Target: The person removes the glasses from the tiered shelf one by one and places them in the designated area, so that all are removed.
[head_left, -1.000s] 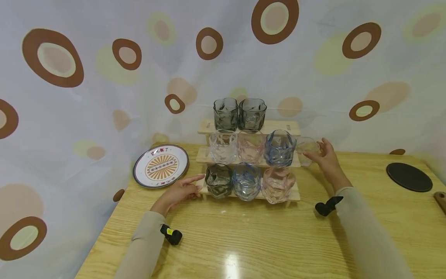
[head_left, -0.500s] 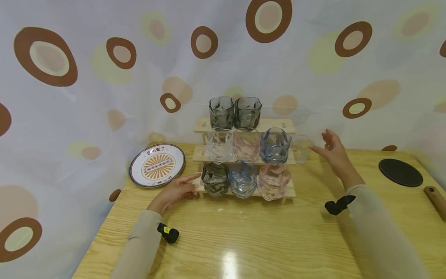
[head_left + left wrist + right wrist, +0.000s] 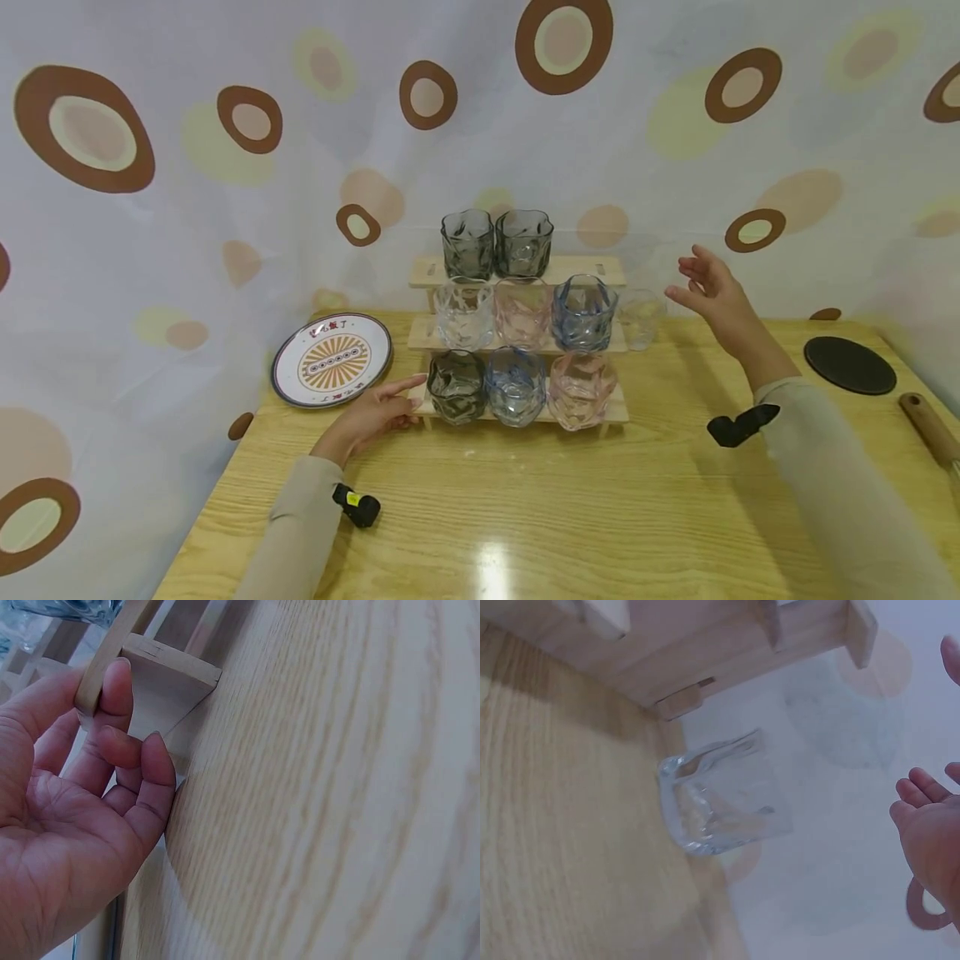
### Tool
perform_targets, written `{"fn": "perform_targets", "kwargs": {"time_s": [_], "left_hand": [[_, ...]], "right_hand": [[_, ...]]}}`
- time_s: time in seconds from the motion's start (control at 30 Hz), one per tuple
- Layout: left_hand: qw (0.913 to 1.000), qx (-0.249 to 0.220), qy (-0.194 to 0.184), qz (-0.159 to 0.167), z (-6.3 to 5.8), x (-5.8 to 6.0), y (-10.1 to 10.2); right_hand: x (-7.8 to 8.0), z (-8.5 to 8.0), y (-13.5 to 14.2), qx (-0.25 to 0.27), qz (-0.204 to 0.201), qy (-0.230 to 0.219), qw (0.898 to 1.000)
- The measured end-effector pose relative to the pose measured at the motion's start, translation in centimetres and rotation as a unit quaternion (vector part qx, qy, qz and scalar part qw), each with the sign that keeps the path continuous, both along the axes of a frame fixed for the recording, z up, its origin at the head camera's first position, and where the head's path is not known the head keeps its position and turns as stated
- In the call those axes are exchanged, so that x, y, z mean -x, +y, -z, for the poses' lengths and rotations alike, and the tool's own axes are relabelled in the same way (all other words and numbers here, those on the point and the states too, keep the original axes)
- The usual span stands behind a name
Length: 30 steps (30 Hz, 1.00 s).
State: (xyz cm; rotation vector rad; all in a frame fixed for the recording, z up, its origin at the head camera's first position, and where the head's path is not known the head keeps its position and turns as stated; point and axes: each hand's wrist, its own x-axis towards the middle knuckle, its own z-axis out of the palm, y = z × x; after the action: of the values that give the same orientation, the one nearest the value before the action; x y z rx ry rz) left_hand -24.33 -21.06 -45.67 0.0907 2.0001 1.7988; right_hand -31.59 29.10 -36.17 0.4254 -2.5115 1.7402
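Note:
A three-tier wooden rack [image 3: 517,340] bears several wavy glasses. My left hand [image 3: 372,419] pinches the left end of its lowest board; the left wrist view has the thumb and fingers around that board end [image 3: 105,671]. Closest to that hand is a dark grey glass [image 3: 457,387], with a blue glass [image 3: 515,387] and a pink glass [image 3: 582,390] beside it. To the right of the rack, on the table by the wall, stands a clear glass [image 3: 712,796]. My right hand [image 3: 716,300] is raised apart from it, fingers loosely bent and holding nothing.
Higher tiers carry a clear glass [image 3: 464,314], a pink glass [image 3: 523,314], a blue glass [image 3: 584,313] and two grey glasses [image 3: 523,244]. A patterned plate [image 3: 332,360] lies left of the rack. At the right are a black round mat [image 3: 850,365] and a wooden handle [image 3: 930,429].
My right hand has let go of the clear glass beside the rack and moved up and to the right. The left hand keeps its hold on the rack; the head view has shifted slightly.

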Motion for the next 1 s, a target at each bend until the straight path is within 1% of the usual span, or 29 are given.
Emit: {"fn": "perform_targets", "kwargs": {"time_s": [0.17,0.3,0.47,0.57,0.7,0.87,1.0], "left_hand": [[1.0,-0.006,0.006,-0.002,-0.1,0.1,-0.2],[0.9998,-0.016,0.01,-0.005,-0.3,0.1,-0.3],[0.9997,-0.021,0.007,-0.013,-0.5,0.1,-0.5],[0.9997,-0.019,0.008,-0.012,-0.5,0.1,-0.5],[0.9998,-0.015,0.009,-0.008,-0.4,0.1,-0.3],[0.9999,-0.012,0.01,-0.005,-0.2,0.0,0.0],[0.9999,-0.01,0.006,-0.004,-0.1,-0.1,0.2]], "right_hand": [[-0.1,-2.4,-1.1,-0.005,-0.015,0.016,1.0],[0.1,-4.4,-2.3,-0.001,-0.034,0.027,0.999],[0.8,-6.7,-4.6,0.023,-0.066,0.03,0.997],[1.2,-7.7,-6.0,0.033,-0.081,0.029,0.996],[1.7,-8.3,-7.4,0.028,-0.086,0.022,0.996],[2.8,-8.3,-8.6,0.016,-0.08,0.013,0.997],[3.4,-8.2,-9.4,0.011,-0.086,0.0,0.996]]}}
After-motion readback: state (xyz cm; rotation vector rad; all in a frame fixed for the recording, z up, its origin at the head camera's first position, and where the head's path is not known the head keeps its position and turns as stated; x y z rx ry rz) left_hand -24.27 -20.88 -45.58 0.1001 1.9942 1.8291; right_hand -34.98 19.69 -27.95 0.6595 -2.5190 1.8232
